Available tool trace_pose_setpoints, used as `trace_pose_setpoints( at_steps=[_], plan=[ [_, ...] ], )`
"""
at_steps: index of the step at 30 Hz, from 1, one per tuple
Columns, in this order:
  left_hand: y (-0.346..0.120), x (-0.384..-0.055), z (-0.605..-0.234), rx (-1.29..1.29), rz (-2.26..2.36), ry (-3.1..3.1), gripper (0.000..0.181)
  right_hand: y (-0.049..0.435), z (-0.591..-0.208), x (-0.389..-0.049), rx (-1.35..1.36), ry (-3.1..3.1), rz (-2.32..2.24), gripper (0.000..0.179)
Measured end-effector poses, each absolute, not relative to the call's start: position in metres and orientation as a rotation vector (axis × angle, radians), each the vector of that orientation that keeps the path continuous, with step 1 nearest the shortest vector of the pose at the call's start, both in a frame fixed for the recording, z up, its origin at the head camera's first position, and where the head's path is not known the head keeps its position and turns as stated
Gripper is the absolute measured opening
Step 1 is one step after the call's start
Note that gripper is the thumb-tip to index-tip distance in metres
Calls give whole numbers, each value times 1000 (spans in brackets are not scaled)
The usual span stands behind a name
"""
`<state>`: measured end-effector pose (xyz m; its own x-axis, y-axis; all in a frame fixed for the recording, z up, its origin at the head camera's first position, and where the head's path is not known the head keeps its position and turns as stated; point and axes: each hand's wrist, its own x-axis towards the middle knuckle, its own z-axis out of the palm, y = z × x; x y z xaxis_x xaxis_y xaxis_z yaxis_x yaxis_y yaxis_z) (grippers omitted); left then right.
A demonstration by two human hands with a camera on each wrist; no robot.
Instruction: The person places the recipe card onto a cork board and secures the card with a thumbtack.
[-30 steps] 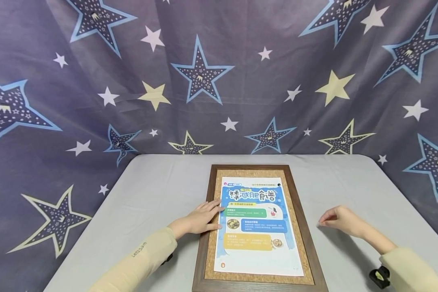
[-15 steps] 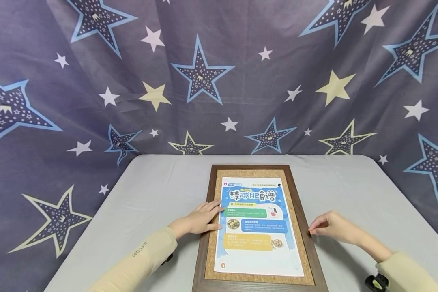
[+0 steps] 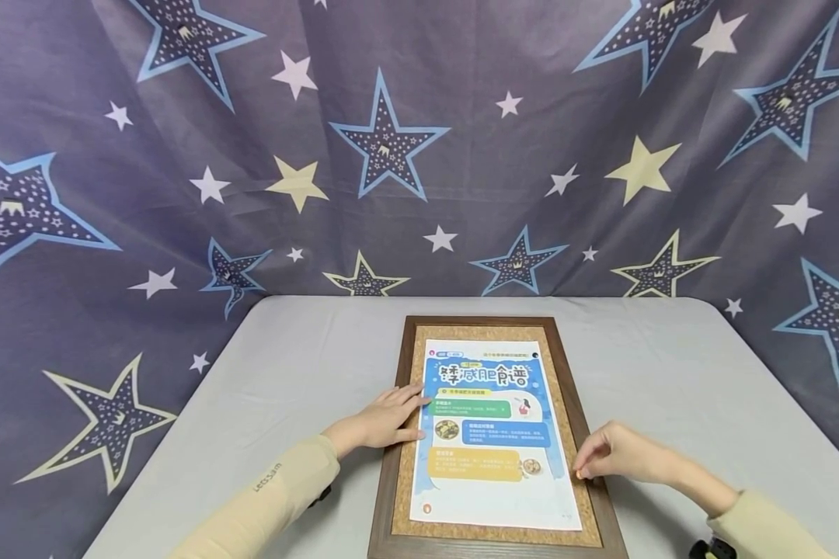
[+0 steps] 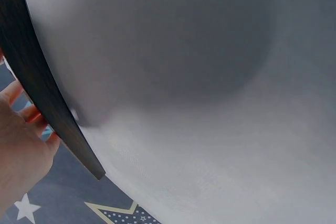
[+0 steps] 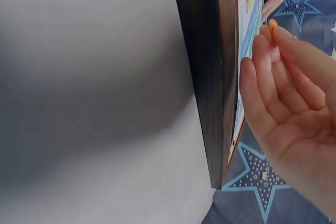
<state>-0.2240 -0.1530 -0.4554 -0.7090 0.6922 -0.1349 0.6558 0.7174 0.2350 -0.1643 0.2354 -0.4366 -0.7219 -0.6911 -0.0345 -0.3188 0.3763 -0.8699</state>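
Note:
A printed poster (image 3: 492, 497) with blue, green and yellow panels lies on a cork board (image 3: 478, 332) in a dark wooden frame (image 3: 389, 485). My left hand (image 3: 381, 419) rests across the frame's left side, fingertips on the poster's left edge. A small orange push pin (image 5: 272, 24) is pinched between thumb and fingertips of my right hand (image 3: 625, 453), which is over the frame's right side near the poster's lower right edge. In the right wrist view the other fingers of this hand are loosely bent. A black pin (image 3: 534, 355) marks the poster's top right corner.
The board lies on a table with a pale grey cloth (image 3: 301, 349). Behind it hangs a dark curtain (image 3: 419, 225) printed with stars. In the left wrist view the frame's dark side (image 4: 52, 87) runs beside the left hand.
My right hand has moved left and nearer to me, from over the tablecloth to the poster's right edge, with the push pin. The left hand and the poster have stayed put.

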Motion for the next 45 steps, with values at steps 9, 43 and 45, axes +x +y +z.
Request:
trace_pose_setpoints(
  at_steps=[9, 43, 45],
  plan=[
    [-154, -224, -456, 1068, 240, 2713, 60, 226, -438, -158, -927, 2107, -1348, 15],
    [-153, -223, -455, 1069, 247, 2705, 59, 210, -443, -146, -869, 1952, -1312, 6],
    [-153, -223, -455, 1068, 252, 2702, 59, 209, -443, -145, -877, 1945, -1307, 6]
  ],
)
